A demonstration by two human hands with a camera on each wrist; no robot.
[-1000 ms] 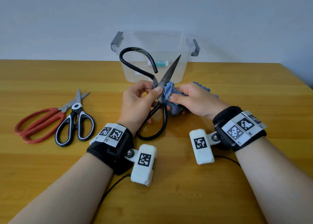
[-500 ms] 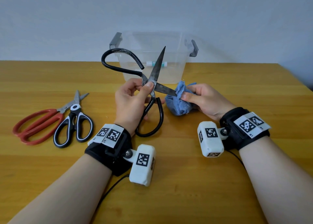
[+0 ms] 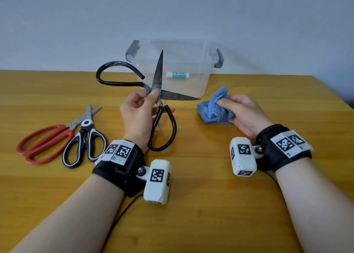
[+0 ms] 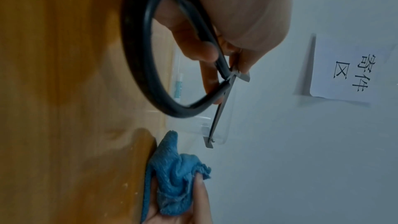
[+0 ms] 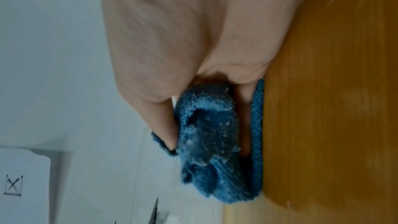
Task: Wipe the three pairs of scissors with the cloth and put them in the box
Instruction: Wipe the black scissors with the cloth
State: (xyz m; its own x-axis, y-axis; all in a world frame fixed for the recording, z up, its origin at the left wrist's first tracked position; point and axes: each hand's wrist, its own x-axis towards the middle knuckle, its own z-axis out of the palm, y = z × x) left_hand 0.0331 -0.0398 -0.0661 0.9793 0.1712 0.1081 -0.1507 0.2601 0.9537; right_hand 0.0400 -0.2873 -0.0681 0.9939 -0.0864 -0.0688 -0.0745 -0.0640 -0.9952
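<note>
My left hand (image 3: 141,109) pinches the big black scissors (image 3: 159,84) at the pivot and holds them above the table, blades spread wide, one up and one pointing right. The left wrist view shows a black handle loop (image 4: 137,54) round my fingers. My right hand (image 3: 243,113) grips a crumpled blue cloth (image 3: 214,111) that rests on the table, apart from the blade tip. In the right wrist view the cloth (image 5: 211,139) bunches under the thumb. Red-handled scissors (image 3: 44,143) and black-and-white scissors (image 3: 84,143) lie at the left. The clear box (image 3: 195,84) stands behind.
The box has grey handles and holds a small white-and-teal tube (image 3: 178,75). The wooden table (image 3: 191,204) ends at a pale wall. A paper sign (image 4: 349,67) hangs on that wall.
The cloth has come off the blade and moved right, down onto the table. My left hand has turned the black scissors and their blades have spread wider.
</note>
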